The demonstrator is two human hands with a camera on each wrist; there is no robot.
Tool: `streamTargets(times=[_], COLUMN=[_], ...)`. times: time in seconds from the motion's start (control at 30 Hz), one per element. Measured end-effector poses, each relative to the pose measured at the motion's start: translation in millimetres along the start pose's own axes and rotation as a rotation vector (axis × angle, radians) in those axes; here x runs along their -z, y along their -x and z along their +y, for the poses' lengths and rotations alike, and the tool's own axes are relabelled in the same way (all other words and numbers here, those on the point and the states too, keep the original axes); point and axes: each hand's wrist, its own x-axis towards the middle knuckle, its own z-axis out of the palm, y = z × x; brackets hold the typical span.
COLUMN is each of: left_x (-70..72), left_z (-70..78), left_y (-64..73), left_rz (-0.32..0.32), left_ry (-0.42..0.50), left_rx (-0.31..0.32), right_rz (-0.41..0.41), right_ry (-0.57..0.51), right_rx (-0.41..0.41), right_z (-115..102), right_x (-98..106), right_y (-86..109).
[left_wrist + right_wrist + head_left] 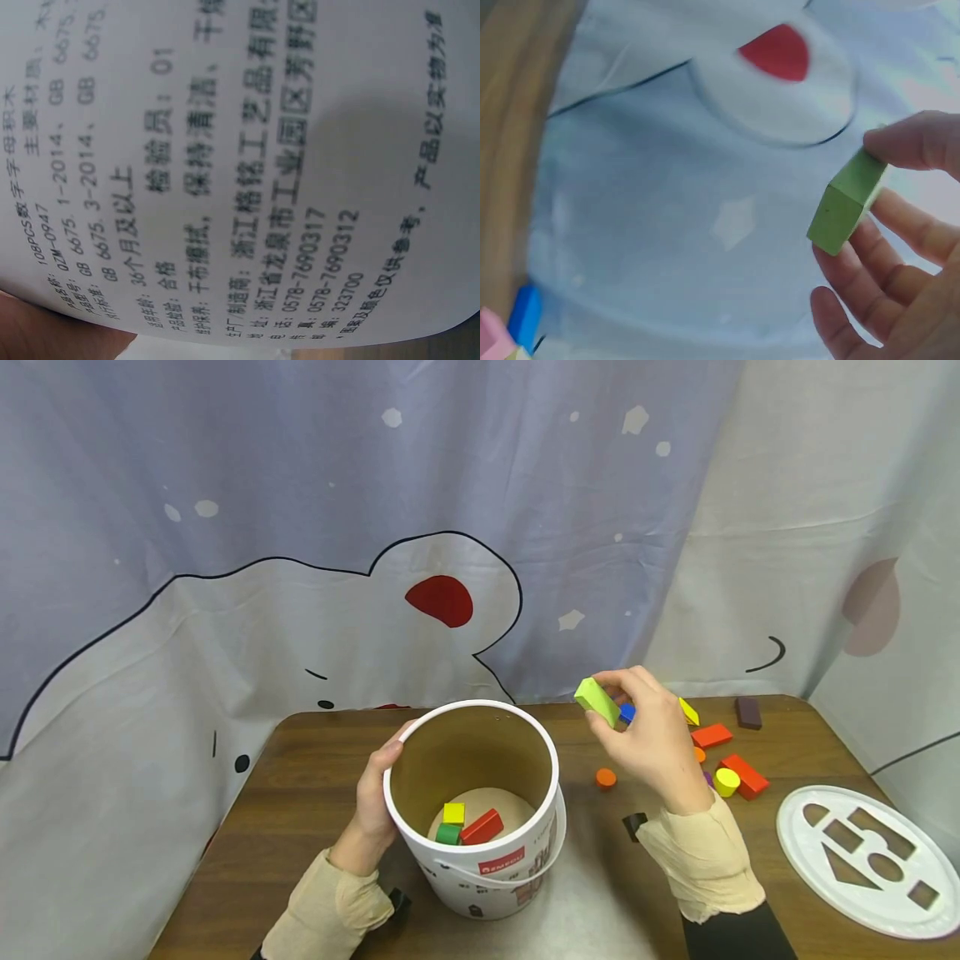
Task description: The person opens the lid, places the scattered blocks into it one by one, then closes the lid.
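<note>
My right hand (651, 735) pinches a light green block (597, 700) between thumb and fingers, held up to the right of a white bucket (480, 858). In the right wrist view the same green block (841, 202) sits at the fingertips, its end face turned to the camera. With my left hand (377, 793) I grip the bucket's left rim, thumb over the edge. Inside lie a yellow block (453, 813), a green block (448, 834) and a red block (482, 827). Printed text on the bucket wall (247, 180) fills the left wrist view.
Right of the bucket, loose blocks lie on the wooden table (300, 835): an orange disc (606, 778), a yellow cylinder (726, 782), red blocks (712, 736) and a dark block (748, 712). A white lid with shaped holes (806, 860) lies at the right edge. A curtain (300, 460) hangs behind.
</note>
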Motion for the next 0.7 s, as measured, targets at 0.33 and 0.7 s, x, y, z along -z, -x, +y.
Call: streamTargets(times=[0.33,0.7], left_x=[-0.5,-0.8], left_z=[0.5,0.0], left_y=[0.2,0.5], left_rz=[0.011,0.021], left_ry=[-0.002,0.004], left_rx=[0.01,0.006], right_rz=[0.09,0.066], right_ry=[-0.234,-0.355], right_rx=[0.162,0.315], right_z=[-59,-98], right_x=[10,-2], right_y=[9.8,23.2])
